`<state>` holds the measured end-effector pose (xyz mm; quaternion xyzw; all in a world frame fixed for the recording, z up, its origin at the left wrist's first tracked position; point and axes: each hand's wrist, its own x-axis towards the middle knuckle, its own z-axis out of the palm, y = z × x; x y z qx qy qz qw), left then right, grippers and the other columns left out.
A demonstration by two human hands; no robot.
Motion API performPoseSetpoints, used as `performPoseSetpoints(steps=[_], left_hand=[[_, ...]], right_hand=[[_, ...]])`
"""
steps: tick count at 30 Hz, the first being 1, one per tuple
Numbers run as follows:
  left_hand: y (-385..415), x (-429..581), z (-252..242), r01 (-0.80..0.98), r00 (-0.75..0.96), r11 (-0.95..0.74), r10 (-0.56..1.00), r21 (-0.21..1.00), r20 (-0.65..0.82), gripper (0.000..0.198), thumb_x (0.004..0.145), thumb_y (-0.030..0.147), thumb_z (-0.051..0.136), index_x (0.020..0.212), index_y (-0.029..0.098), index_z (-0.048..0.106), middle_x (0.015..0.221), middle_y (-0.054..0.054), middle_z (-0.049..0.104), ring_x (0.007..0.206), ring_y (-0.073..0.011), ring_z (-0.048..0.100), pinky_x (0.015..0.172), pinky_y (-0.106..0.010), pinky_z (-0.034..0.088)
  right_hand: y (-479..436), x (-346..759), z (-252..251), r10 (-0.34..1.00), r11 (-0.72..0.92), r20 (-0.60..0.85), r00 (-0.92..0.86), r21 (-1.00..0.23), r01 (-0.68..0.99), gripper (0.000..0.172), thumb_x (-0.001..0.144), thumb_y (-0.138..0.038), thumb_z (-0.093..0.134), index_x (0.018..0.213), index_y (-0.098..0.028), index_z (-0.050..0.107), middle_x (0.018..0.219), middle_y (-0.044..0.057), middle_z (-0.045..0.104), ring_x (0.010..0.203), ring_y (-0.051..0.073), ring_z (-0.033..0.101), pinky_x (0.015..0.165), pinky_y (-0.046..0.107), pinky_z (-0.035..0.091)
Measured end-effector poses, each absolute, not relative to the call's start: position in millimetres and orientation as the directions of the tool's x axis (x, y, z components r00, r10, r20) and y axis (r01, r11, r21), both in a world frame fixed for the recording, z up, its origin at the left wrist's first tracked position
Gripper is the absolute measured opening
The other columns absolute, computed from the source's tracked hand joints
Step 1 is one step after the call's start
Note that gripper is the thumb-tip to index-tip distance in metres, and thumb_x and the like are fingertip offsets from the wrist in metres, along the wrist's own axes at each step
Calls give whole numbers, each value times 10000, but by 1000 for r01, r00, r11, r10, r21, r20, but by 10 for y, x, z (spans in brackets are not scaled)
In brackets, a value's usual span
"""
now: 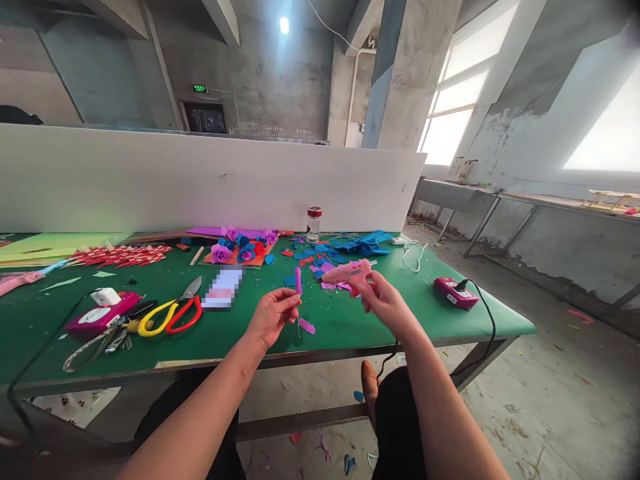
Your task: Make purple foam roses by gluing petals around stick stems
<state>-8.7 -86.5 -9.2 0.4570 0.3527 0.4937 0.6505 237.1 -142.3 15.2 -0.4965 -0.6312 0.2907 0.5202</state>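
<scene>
Pinched in the fingertips of my left hand point(273, 317) is a small rolled strip of purple paper point(299, 280), standing upright, with a thin stem showing below the fingers. My right hand point(384, 299) is wrapped around a pink hot glue gun point(345, 272), its nozzle pointing left toward the roll but apart from it. A loose purple paper petal point(307, 327) is just below my left hand. Beyond the hands lie scattered blue paper pieces point(367, 243), along with red and purple ones. Finished purple, blue and red paper roses point(221, 253) sit together at the back.
Yellow-and-red-handled scissors point(183, 313), a blurred-out phone-like rectangle point(223, 289) and a magenta power strip point(103, 313) lie to the left. A red-lidded glass jar point(314, 223) stands before the white panel point(200, 180). Another magenta power socket point(455, 293) with a black cord sits right.
</scene>
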Motion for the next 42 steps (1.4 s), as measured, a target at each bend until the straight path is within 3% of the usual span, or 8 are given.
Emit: performPoseSetpoints(steps=[5,11,18,28,32,35,37,42], left_hand=[[-867,-57,-59,-339,298,116,955,933,-11,254,610,241,820,757,128,647,671,-12,640,467,-63,521,399,-180,358],[-911,-37,-8,-317,307,122,952,941,-20,253,599,240,824,742,124,652,664,-15,637,456,-60,509,395,-181,359],[-927,-25,-2,-280,326,130,945,951,-33,259,604,262,823,742,128,650,663,-12,639,460,-59,512,400,-178,367],[-938,-24,22,-279,328,134,944,951,-37,260,604,249,825,751,129,647,669,-12,644,459,-62,513,398,-182,373],[-940,-32,10,-275,335,124,942,953,-25,256,616,260,820,758,130,652,668,-10,647,455,-56,508,401,-178,368],[-948,-29,-16,-280,338,117,941,953,-16,253,618,265,820,755,133,652,666,-7,647,456,-59,511,403,-181,364],[-957,-21,-28,-290,337,114,941,950,-10,255,615,270,821,752,137,651,670,-4,649,456,-60,511,404,-184,361],[-973,-13,-8,-296,289,99,957,950,-10,268,604,279,824,768,137,668,680,-11,661,455,-59,506,409,-185,358]], right_hand=[[-1237,2802,-39,980,175,185,79,-978,118,481,690,-542,696,945,-209,460,579,-82,490,474,88,415,478,216,349],[-1082,3278,-330,927,48,247,283,-825,563,417,763,-599,490,858,-194,526,652,-27,528,538,124,487,504,240,371],[-1050,3715,-454,896,-121,266,355,-625,771,428,791,-512,519,502,-197,504,466,9,463,520,157,425,516,277,258],[-1070,3703,-525,845,-282,274,459,-501,818,329,824,-478,537,738,-186,661,767,89,657,748,227,570,624,287,361],[-1111,3476,-412,749,-300,390,536,-522,799,397,811,-498,548,1015,-175,655,1033,154,641,987,299,548,756,364,403],[-1153,2964,-294,672,71,559,485,-701,710,402,855,-479,468,1055,-186,656,1055,140,650,1017,281,548,828,390,416],[-1189,2520,-224,805,310,478,351,-844,438,403,861,-488,463,1026,-193,684,1014,113,683,962,249,585,813,357,436],[-1280,1676,-71,970,238,233,68,-969,-71,384,775,-481,598,1021,-218,731,1058,59,714,956,224,606,831,338,441]])
